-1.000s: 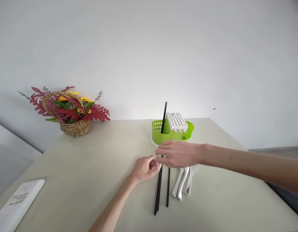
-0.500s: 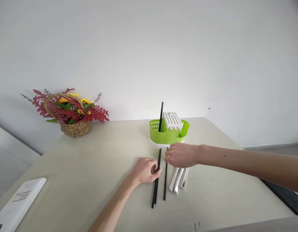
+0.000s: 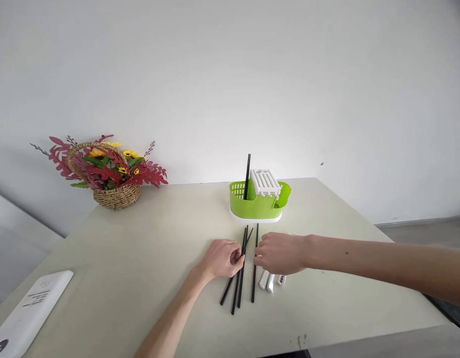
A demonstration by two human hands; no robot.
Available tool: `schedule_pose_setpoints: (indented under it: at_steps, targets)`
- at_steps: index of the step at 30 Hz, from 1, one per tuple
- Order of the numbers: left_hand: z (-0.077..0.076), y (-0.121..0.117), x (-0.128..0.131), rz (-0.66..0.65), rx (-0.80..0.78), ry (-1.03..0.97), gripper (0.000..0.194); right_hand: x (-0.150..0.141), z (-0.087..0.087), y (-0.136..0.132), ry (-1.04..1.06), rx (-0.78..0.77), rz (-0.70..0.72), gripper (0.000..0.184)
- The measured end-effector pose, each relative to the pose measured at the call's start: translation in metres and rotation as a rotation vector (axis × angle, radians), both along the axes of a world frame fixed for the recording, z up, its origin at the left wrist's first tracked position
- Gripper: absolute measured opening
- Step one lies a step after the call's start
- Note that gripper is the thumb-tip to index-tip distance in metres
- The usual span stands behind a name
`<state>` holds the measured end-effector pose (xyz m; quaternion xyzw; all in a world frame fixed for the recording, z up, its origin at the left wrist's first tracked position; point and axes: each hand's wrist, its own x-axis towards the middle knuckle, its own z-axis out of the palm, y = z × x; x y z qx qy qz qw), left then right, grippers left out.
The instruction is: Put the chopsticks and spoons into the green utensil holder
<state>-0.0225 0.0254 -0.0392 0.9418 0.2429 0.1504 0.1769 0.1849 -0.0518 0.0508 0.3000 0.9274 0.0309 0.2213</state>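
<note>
My left hand (image 3: 223, 257) is closed over black chopsticks, thumb and forefinger curled round a tilted chopstick (image 3: 226, 292). Two more chopsticks (image 3: 238, 293) lie under or beside its fingertips. Just to the right, my right hand (image 3: 280, 253) has its fingers bent together on a single black chopstick (image 3: 253, 283) that lies lengthwise on the table. Beneath that hand show the ends of several white-handled utensils (image 3: 270, 282); their far parts are hidden. Beyond both hands stands a green cutlery holder (image 3: 248, 208) with a white slotted top, and black chopsticks (image 3: 247, 176) stand upright in its left compartment.
A wicker basket (image 3: 118, 197) of artificial flowers stands at the back left by the wall. A white flat device (image 3: 36, 311) lies at the table's left edge. The table (image 3: 170, 219) backs onto a plain wall, and a dark object (image 3: 448, 311) is at the right edge.
My right hand has come nearer to me along its chopstick. A tilted chopstick now shows at my left hand, crossing the two there. The view has shifted slightly.
</note>
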Motion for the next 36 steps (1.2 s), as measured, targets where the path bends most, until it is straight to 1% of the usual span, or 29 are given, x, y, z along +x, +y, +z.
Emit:
schedule_pose_setpoints:
  at_steps: [6, 12, 17, 21, 25, 31, 36]
  targets:
    - [-0.002, 0.0, -0.001, -0.001, 0.037, 0.003, 0.018, -0.005, -0.002, -0.002, -0.056, -0.019, 0.007, 0.012]
    - [-0.005, 0.0, 0.001, 0.041, 0.049, 0.042, 0.016, -0.006, -0.005, -0.006, -0.015, 0.005, 0.027, 0.008]
    - [0.001, 0.0, 0.0, 0.121, 0.004, 0.094, 0.014, -0.008, -0.005, -0.007, -0.021, 0.001, 0.054, 0.009]
    - [0.007, 0.001, -0.003, 0.182, -0.022, 0.122, 0.011, -0.012, -0.004, -0.003, -0.009, 0.012, 0.059, 0.011]
    - [0.008, 0.004, -0.006, 0.224, -0.028, 0.143, 0.006, -0.017, -0.004, 0.001, 0.016, 0.022, 0.088, 0.012]
    - [0.01, 0.01, -0.008, 0.288, -0.078, 0.162, 0.01, -0.022, -0.007, 0.0, 0.019, -0.008, 0.128, 0.012]
    - [0.01, 0.013, -0.009, 0.298, -0.125, 0.158, 0.012, -0.023, -0.008, 0.001, 0.023, 0.001, 0.12, 0.011]
